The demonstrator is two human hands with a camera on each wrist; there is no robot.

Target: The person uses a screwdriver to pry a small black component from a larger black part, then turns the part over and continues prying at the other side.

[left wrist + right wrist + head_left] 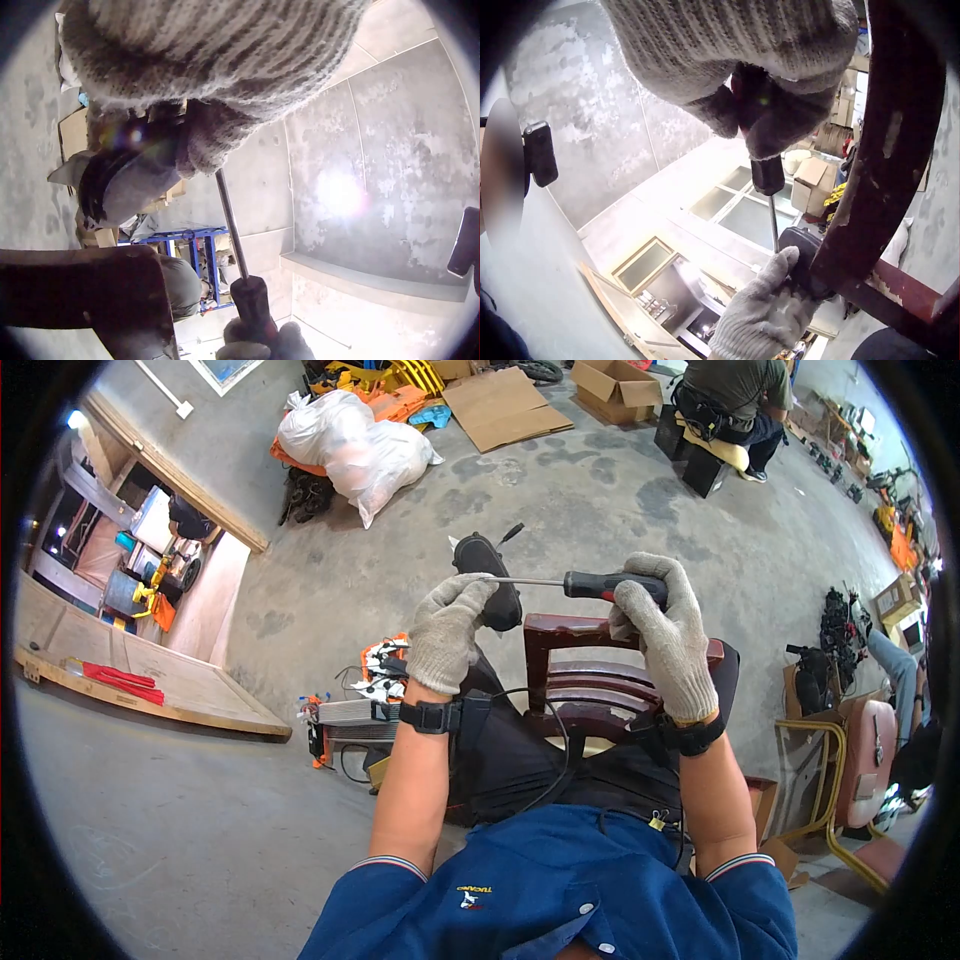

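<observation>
My gloved right hand grips the black-and-red handle of a screwdriver. The metal shaft runs across to my left hand, where its tip is hidden by the glove. My gloved left hand holds a black, rounded, oblong object, its thumb lying along it in the right wrist view. A small pointed piece sticks out from this object in the left wrist view; its exact kind cannot be told.
A dark red wooden chair back stands just below the hands. Left of my legs are a metal-finned unit and orange-and-white items. White bags, cardboard and a seated person are farther off. A pink chair stands at right.
</observation>
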